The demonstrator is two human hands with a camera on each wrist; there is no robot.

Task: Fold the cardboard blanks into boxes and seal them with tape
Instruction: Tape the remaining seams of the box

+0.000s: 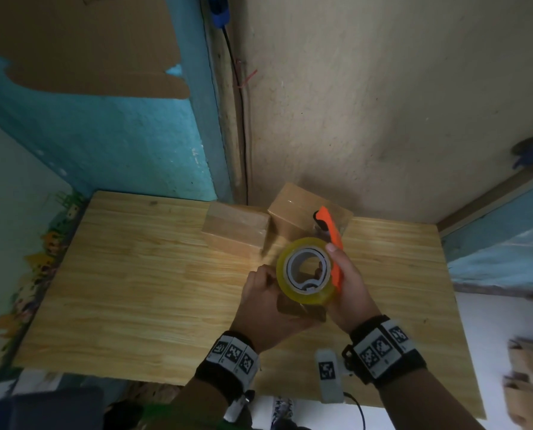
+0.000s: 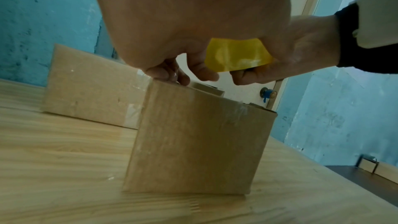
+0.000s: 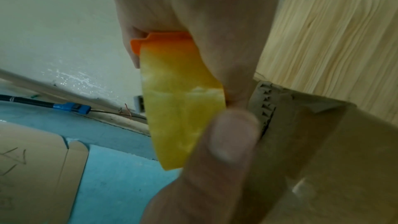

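Observation:
A small cardboard box (image 2: 198, 142) stands upright on the wooden table (image 1: 135, 274); in the head view only a bit of this box (image 1: 293, 308) shows under my hands. My left hand (image 1: 265, 296) lies over its top, and the curled fingers (image 2: 170, 76) hold the upper edge. Just above the box, my right hand (image 1: 349, 287) grips a yellow tape roll (image 1: 282, 274) together with an orange cutter (image 1: 332, 228). The roll (image 2: 237, 55) hangs close over the box's top. In the right wrist view the tape (image 3: 183, 108) and cutter (image 3: 163, 38) fill the centre.
Two taped boxes (image 1: 234, 231) (image 1: 293, 218) sit at the table's back edge, against the wall corner. Blurred cardboard pieces (image 1: 529, 361) lie off the table's right side. A large cardboard sheet (image 1: 82, 41) leans on the blue wall at the upper left.

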